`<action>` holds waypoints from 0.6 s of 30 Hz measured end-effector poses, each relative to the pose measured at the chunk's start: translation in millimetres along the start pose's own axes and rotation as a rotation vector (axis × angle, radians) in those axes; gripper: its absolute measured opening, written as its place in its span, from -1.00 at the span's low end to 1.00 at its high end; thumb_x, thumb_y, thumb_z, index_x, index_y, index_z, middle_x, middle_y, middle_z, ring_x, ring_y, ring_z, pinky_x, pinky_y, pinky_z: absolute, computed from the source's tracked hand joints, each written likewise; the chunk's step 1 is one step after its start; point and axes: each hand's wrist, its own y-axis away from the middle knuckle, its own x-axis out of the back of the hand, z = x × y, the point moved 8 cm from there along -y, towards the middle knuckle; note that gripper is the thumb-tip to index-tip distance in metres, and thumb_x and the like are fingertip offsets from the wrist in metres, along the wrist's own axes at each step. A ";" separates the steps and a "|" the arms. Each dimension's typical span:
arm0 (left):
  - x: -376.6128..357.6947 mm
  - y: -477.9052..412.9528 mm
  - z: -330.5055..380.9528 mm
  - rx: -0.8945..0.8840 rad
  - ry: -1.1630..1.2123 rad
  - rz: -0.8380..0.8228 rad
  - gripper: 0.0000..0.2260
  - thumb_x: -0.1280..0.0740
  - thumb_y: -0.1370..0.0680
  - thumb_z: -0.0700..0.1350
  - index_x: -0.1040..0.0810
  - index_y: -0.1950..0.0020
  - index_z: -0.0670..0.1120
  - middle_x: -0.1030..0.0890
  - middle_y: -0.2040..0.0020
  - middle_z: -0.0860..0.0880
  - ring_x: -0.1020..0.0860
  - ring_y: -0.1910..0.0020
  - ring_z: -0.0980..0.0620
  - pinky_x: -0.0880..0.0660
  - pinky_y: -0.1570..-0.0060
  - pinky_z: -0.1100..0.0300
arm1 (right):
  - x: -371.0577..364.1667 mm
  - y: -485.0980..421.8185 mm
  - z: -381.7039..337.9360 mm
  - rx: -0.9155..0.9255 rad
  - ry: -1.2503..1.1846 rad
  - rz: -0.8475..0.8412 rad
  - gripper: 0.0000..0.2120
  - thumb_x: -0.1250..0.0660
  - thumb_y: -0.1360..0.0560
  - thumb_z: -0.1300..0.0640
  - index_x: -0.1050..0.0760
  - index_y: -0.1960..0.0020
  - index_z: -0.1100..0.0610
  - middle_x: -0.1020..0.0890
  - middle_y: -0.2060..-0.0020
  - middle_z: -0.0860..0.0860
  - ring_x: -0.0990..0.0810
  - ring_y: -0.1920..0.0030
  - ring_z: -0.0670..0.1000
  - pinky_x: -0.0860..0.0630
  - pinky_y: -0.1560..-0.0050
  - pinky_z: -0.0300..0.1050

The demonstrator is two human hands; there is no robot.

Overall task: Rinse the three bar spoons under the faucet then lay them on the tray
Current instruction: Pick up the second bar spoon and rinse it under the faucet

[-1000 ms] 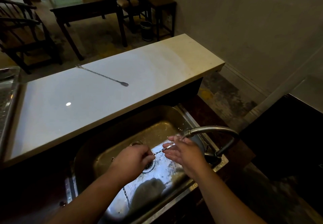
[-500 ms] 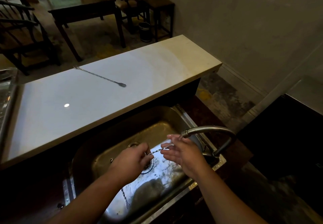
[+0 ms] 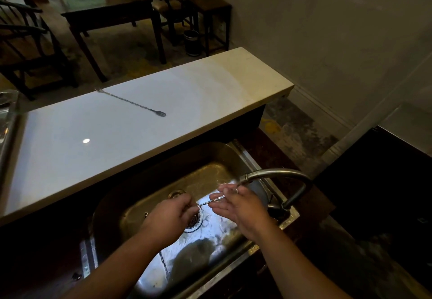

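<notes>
We hold one bar spoon [image 3: 210,203] slung between our two hands over the sink [image 3: 149,182], its long axis running left to right and tilting slightly up toward the right. Our left hand [image 3: 171,214] is closed around its left end, and our right hand [image 3: 238,205] has its fingers [image 3: 216,196] loosely folded over the right end, just under the mouth of the faucet [image 3: 275,172]. Whether the right hand truly grips or only rubs, we cannot tell. A second bar spoon [image 3: 131,103] lies on the white counter [image 3: 93,135] well beyond our hands and to the left, its long axis slanting away to the far left, so our left hand is the nearer one. The tray [image 3: 9,121] shows only as a metal edge far off to our left, past that spoon
</notes>
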 end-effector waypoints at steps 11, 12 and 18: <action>6.1 -1.0 -27.8 0.144 0.027 0.103 -0.79 -0.44 -0.50 0.11 -0.54 0.29 0.11 -0.52 0.35 0.14 -0.50 0.28 0.15 -0.36 0.30 0.16 | -69.9 4.3 -82.8 0.729 1.078 0.254 -0.65 -0.28 -0.61 0.03 -0.46 -0.38 -0.04 -0.52 -0.36 0.01 -0.46 -0.37 0.04 -0.50 -0.36 0.10; 5.2 0.0 -35.9 0.193 0.046 0.108 -0.79 -0.45 -0.50 0.11 -0.55 0.28 0.09 -0.53 0.38 0.13 -0.50 0.32 0.17 -0.35 0.33 0.17 | -86.4 5.7 -94.0 0.834 1.132 0.249 -0.58 -0.26 -0.61 0.03 -0.41 -0.46 -0.02 -0.45 -0.46 0.04 -0.35 -0.49 0.08 -0.38 -0.46 0.08; -18.5 14.5 -100.9 0.496 0.242 0.123 -0.79 -0.45 -0.51 0.04 -0.57 0.28 0.00 -0.65 0.31 0.03 -0.59 0.32 0.09 -0.42 0.32 0.19 | -153.0 -34.7 -124.2 0.876 1.520 0.169 -0.45 -0.04 -0.67 -0.17 -0.20 -0.61 -0.02 -0.27 -0.62 0.11 -0.04 -0.64 0.20 -0.03 -0.61 0.26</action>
